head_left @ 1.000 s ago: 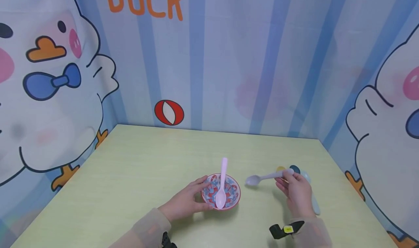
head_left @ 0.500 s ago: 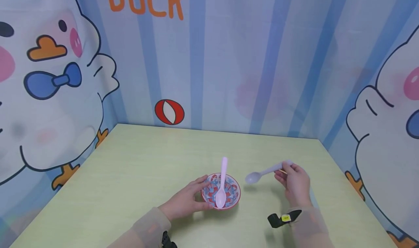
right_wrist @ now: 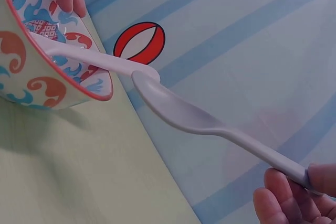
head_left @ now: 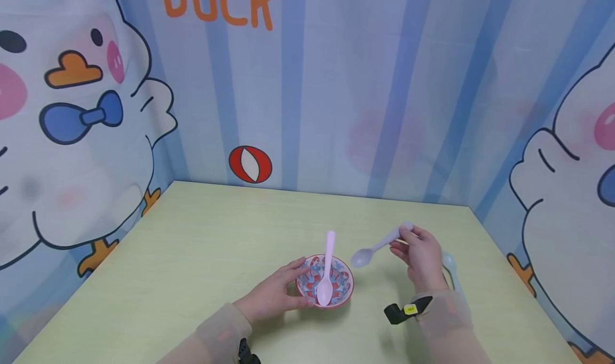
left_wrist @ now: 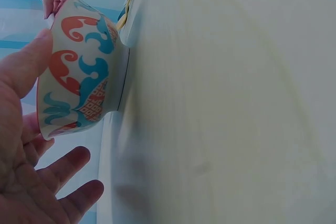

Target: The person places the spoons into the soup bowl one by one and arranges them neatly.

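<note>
A small bowl [head_left: 342, 273] with a red and blue pattern and a red rim stands on the table. My left hand [head_left: 275, 295] steadies it from the left, thumb on the near rim and fingers at the far side; the left wrist view shows the other fingers spread off the bowl [left_wrist: 84, 72]. Inside leans a pink spoon [head_left: 325, 278], its handle rising past the far rim. My right hand [head_left: 423, 257] pinches a lavender spoon [head_left: 362, 256] by its handle end, the spoon's head hanging just right of the bowl. In the right wrist view, thumb and fingers grip the lavender spoon [right_wrist: 194, 116].
A light blue spoon [head_left: 451, 268] lies on the table [head_left: 216, 236] behind my right hand, partly hidden by it. Striped curtain walls [head_left: 326, 86] with duck drawings rise around the back and sides of the table.
My right hand has carried the lavender spoon up and leftward toward the bowl, away from the other spoons on the right. The left hand, bowl and pink spoon have stayed put.
</note>
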### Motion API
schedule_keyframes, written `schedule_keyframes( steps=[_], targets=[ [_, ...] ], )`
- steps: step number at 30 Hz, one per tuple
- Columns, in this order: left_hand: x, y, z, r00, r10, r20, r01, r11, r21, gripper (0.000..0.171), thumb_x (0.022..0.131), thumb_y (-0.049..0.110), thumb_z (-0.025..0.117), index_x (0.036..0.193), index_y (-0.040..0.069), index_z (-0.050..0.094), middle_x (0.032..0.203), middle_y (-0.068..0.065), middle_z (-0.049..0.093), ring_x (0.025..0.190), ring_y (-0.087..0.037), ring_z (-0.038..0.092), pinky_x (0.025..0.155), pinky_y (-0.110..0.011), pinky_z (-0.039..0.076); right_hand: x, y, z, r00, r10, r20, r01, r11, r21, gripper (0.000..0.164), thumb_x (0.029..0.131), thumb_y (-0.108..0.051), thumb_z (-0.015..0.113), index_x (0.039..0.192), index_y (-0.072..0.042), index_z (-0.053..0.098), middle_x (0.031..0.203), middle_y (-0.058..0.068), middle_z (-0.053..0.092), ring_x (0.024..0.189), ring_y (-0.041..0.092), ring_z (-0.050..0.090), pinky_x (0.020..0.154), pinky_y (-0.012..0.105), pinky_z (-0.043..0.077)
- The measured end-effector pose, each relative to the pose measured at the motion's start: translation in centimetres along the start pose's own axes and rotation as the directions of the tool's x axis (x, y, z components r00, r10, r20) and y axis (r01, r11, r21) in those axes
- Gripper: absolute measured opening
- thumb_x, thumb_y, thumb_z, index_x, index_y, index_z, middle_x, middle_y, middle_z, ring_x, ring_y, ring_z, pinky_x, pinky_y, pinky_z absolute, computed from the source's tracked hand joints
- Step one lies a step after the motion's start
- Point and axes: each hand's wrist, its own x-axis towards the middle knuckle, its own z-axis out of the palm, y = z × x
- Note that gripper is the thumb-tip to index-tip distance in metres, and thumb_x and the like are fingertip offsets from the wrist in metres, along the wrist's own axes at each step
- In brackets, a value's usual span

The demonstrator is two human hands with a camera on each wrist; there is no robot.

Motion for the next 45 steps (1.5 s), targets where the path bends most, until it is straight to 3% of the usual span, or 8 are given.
schedule_keyframes(
  steps=[14, 24, 45],
  targets=[
    [0.0, -0.2, 0.1, 1.000, 0.000, -0.004, 0.000, 1.000, -0.001, 0.080, 0.081, 0.045, 0.075, 0.144, 0.008, 0.045, 0.157, -0.001, 0.026, 0.143, -0.032, 0.023, 0.110, -0.056, 0.028, 0.5, 0.0, 3.1, 0.991, 0.026, 0.131, -0.008, 0.991, -0.134, 0.038, 0.097, -0.020, 0.059, 0.128, 0.000, 0.052, 0.099, 0.009, 0.063, 0.069, 0.013, 0.066, 0.071, 0.027, 0.057],
    [0.0, -0.3, 0.1, 1.000, 0.014, -0.006, -0.014, 1.000, 0.000, 0.080, 0.081, 0.046, 0.075, 0.144, 0.007, 0.044, 0.157, -0.003, 0.026, 0.143, -0.031, 0.024, 0.110, -0.056, 0.027, 0.5, 0.3, 5.1, 0.966, 0.035, 0.255, 0.041, 0.958, -0.285, 0.033, 0.096, -0.018, 0.060, 0.123, 0.001, 0.056, 0.097, 0.013, 0.063, 0.070, 0.016, 0.065, 0.070, 0.030, 0.057],
    [0.1, -0.3, 0.0, 1.000, 0.024, -0.007, -0.024, 1.000, -0.001, 0.080, 0.081, 0.045, 0.075, 0.145, 0.007, 0.044, 0.157, -0.004, 0.026, 0.143, -0.031, 0.023, 0.111, -0.054, 0.027, 0.0, 2.4, 7.4, 0.954, 0.064, 0.292, 0.063, 0.913, -0.404, 0.025, 0.095, -0.015, 0.062, 0.115, -0.002, 0.062, 0.093, 0.013, 0.067, 0.072, 0.020, 0.066, 0.071, 0.033, 0.057]
  ],
)
